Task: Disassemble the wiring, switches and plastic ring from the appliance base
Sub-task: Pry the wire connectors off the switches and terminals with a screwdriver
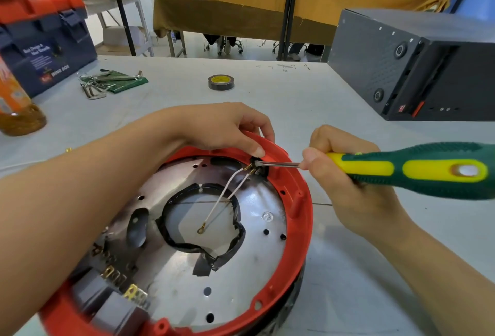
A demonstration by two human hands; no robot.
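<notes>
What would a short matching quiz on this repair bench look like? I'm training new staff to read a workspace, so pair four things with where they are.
Things
1. screwdriver
2. tape roll
3. hex keys
4. white wires

Places
A. lying on the table beyond the red ring
B. gripped in the right hand, tip at the ring's inner edge
C. inside the base, running over the metal plate
D. on a green card near the toolbox

Pairs: 1-B, 2-A, 3-D, 4-C

The left hand grips the ring's far edge.
</notes>
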